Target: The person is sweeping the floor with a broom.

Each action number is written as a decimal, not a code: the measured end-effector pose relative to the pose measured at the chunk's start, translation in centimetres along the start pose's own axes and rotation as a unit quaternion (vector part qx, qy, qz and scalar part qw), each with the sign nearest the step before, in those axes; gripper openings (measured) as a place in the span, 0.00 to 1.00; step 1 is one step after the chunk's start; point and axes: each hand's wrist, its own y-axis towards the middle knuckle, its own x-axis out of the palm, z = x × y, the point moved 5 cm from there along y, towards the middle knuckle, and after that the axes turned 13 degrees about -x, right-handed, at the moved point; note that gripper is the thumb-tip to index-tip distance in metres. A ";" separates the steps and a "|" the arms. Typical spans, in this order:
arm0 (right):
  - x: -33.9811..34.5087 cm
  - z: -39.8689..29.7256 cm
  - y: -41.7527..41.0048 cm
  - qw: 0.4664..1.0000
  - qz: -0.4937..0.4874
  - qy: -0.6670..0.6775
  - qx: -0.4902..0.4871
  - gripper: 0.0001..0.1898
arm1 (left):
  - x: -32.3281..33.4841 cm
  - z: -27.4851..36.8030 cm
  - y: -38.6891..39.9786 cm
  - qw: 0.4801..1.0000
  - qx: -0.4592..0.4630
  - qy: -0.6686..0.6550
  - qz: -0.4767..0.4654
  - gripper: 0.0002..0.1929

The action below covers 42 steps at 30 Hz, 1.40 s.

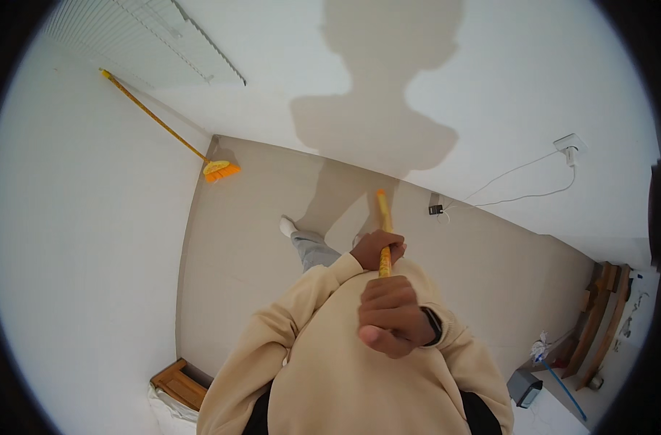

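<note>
A yellow patterned pole [384, 262] runs away from my chest, held in both hands. My right hand [391, 315], with a dark watch on its wrist, is closed around the near part and hides that end. Farther along the pole, my left hand [375, 250] grips it with curled fingers. Beyond the left hand the pole continues to a narrow orange tip. Whether that tip touches the tiled floor [254, 228], I cannot tell.
A yellow broom [217, 171] with orange bristles leans in the left corner. A black adapter [435, 210] lies by the wall, its cable running to a socket [569, 144]. Wooden furniture [179, 384] stands lower left. A mop [561, 386] and grey bin [524, 387] are lower right.
</note>
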 end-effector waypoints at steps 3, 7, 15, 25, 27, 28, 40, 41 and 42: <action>1.8 1.6 -0.1 0.999 -0.026 -0.024 0.030 0.17 | 1.3 -1.3 -0.4 0.996 -0.058 -0.035 -0.057 0.15; 0.4 3.4 -1.0 0.999 0.028 -0.036 0.016 0.18 | -0.9 -2.4 -0.8 0.988 0.053 -0.102 0.102 0.12; 1.6 7.2 -5.0 0.991 0.068 -0.060 0.100 0.22 | -7.4 -11.9 1.8 0.989 -0.034 0.127 0.075 0.11; 2.1 19.1 -8.4 0.960 0.091 -0.047 0.260 0.21 | -17.8 -22.5 4.7 0.948 -0.153 0.238 0.143 0.10; 3.4 23.4 -7.7 0.957 0.049 -0.051 0.281 0.19 | -21.4 -26.4 4.9 0.926 -0.199 0.244 0.209 0.11; 4.3 25.8 -7.1 0.954 0.023 -0.070 0.290 0.19 | -23.1 -28.4 4.7 0.909 -0.245 0.241 0.237 0.12; 9.9 22.9 10.4 0.993 0.062 -0.024 0.101 0.30 | -33.1 -17.6 -1.4 0.954 -0.023 0.035 0.297 0.20; 10.3 21.2 12.4 0.997 0.045 -0.037 0.055 0.30 | -32.3 -15.6 -2.0 0.958 0.014 0.015 0.285 0.21; 10.9 19.9 14.2 1.000 0.025 -0.004 0.012 0.29 | -31.5 -14.2 -2.3 0.967 0.014 -0.014 0.253 0.21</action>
